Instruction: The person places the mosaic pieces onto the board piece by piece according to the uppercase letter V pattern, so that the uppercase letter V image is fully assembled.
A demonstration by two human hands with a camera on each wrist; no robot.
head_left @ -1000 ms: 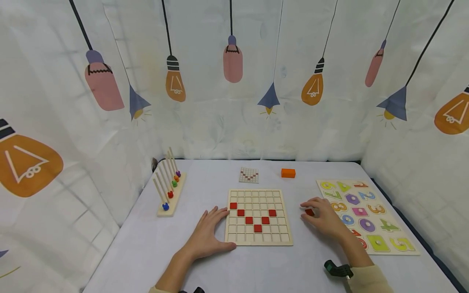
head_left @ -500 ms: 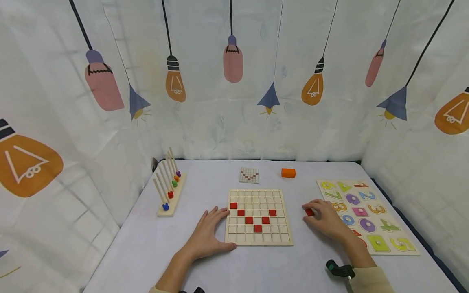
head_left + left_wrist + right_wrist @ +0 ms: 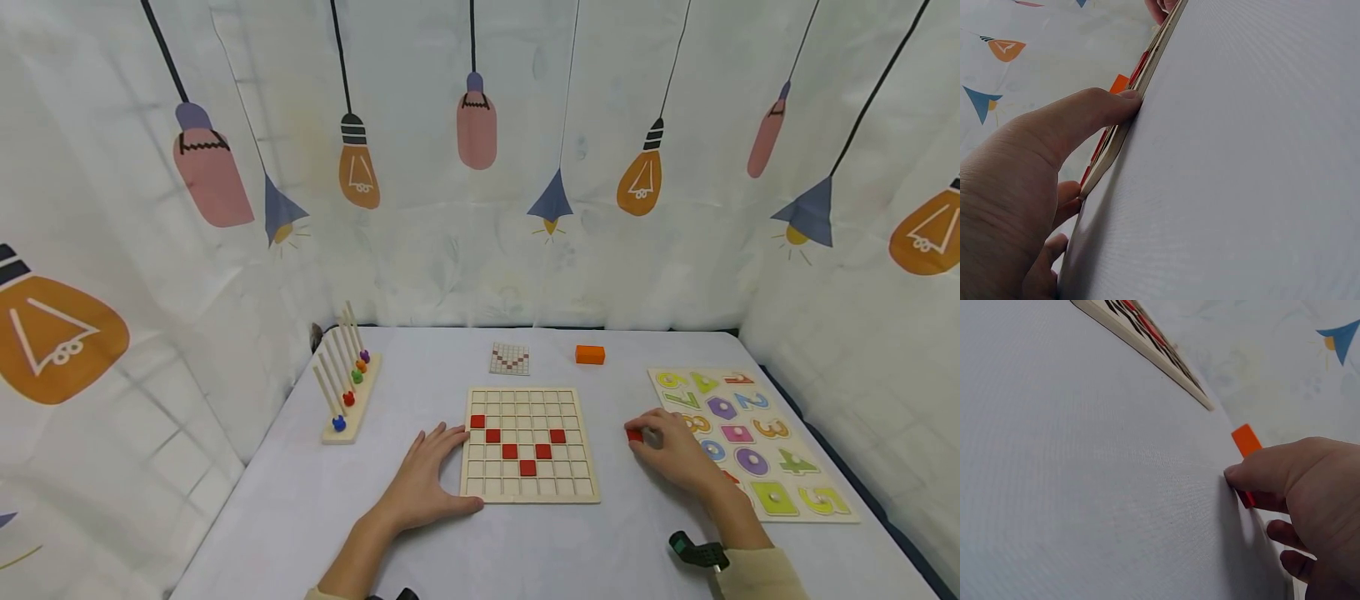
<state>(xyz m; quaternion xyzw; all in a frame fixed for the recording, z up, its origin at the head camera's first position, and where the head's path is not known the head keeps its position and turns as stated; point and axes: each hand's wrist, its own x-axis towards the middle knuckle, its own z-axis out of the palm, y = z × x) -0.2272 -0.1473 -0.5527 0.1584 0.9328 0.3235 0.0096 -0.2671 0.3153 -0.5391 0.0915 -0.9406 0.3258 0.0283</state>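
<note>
A light wooden grid board (image 3: 530, 403) lies on the white table, several red square tiles (image 3: 528, 468) set in its cells in a V-like line. My left hand (image 3: 431, 479) rests at its near-left corner, thumb (image 3: 1100, 107) against the front edge and the straight fingers along the left side. To the right of the board, my right hand (image 3: 671, 448) pinches a red tile (image 3: 1246, 497) between thumb and fingers, low over the tablecloth; the fingers partly hide the tile.
A small pattern card (image 3: 509, 358) and an orange block (image 3: 589, 355) lie behind the board. At the left stands a peg rack (image 3: 363, 397) with coloured beads. A number puzzle board (image 3: 813, 510) lies at the right, partly under my right hand.
My right hand has drifted slightly to the right, its thumb and fingers closing together over the red tile. The left hand and grid board have stayed in place.
</note>
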